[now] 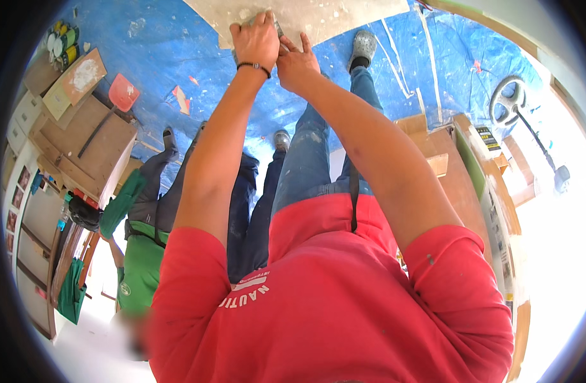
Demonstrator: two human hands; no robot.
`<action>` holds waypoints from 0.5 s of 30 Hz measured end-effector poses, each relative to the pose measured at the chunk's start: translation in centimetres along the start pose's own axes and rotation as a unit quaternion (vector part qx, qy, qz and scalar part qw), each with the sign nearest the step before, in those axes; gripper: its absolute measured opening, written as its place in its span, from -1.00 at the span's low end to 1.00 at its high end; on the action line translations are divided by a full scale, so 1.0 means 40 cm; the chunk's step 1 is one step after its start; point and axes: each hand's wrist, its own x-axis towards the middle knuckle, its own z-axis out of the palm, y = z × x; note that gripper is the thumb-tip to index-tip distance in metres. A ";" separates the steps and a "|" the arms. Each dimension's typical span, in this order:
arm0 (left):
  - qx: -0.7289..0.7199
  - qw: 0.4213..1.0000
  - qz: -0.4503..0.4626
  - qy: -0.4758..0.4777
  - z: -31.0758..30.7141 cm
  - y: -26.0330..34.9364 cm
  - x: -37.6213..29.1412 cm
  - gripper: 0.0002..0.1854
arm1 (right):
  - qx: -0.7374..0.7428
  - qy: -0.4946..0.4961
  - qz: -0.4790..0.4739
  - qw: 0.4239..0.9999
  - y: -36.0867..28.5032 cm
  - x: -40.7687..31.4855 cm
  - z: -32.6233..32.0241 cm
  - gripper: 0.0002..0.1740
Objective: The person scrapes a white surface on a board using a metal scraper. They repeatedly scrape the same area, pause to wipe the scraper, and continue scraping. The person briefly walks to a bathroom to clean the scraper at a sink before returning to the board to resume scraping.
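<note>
My left hand (257,43), with a dark bracelet at the wrist, is closed over a flat greyish block (277,26). The block lies on a tan board (331,19) marked with white smudges, and most of it is hidden under the fingers. Close beside it, my right hand (298,64) rests by the board's near edge with some fingers spread. Its fingertips reach the block's end, but whether they grip it is not clear.
Blue sheeting (178,62) covers the floor. A person in a green shirt (142,263) stands at left, beside another person's dark trousers (245,210). A pink dustpan (124,93), paint cans (63,45), a wooden cabinet (92,139) and a wheel-shaped base (508,103) stand around.
</note>
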 end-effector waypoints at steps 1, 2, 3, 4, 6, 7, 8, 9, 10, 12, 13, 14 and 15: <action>-0.008 0.999 -0.006 -0.045 0.003 -0.001 0.006 -0.57 | -0.006 0.012 0.000 1.000 0.002 0.002 0.000 -0.40; -0.016 0.996 -0.009 -0.086 0.003 -0.002 -0.002 -0.56 | 0.004 0.016 -0.005 1.000 0.001 0.002 0.003 -0.37; -0.027 0.990 -0.012 -0.137 0.003 -0.003 -0.004 -0.55 | 0.009 0.025 -0.005 1.000 0.003 0.004 0.003 -0.34; -0.008 0.990 -0.003 -0.144 0.005 -0.003 -0.005 -0.55 | 0.011 0.023 0.001 1.000 0.003 0.006 0.005 -0.32; 0.008 0.996 0.021 -0.089 0.006 -0.004 -0.012 -0.54 | 0.008 0.034 0.003 0.999 0.004 0.008 0.008 -0.37; 0.021 0.998 0.029 -0.050 0.006 -0.005 -0.017 -0.54 | 0.012 0.024 0.004 1.000 0.003 0.008 0.009 -0.40; 0.008 0.999 0.027 -0.046 0.008 -0.005 -0.017 -0.52 | 0.009 0.032 0.005 0.999 0.005 0.009 0.009 -0.40; 0.008 0.996 0.006 -0.087 0.009 -0.006 -0.020 -0.51 | 0.011 0.026 0.003 1.000 0.003 0.009 0.010 -0.40; 0.005 0.996 0.003 -0.089 0.011 -0.007 -0.021 -0.51 | 0.009 0.018 0.001 1.000 0.005 0.010 0.011 -0.39; -0.002 0.999 0.001 -0.054 0.013 -0.008 -0.023 -0.52 | 0.003 0.036 0.003 0.999 0.004 0.011 0.012 -0.33; -0.005 0.998 0.010 -0.064 0.013 -0.008 -0.026 -0.53 | 0.005 0.025 0.003 1.000 0.004 0.010 0.012 -0.29; -0.002 0.997 0.009 -0.071 0.013 -0.008 -0.025 -0.54 | 0.004 0.025 0.000 1.000 0.004 0.010 0.012 -0.29; 0.005 0.998 0.009 -0.064 0.012 -0.007 -0.027 -0.55 | 0.006 0.010 -0.001 1.000 0.004 0.010 0.012 -0.28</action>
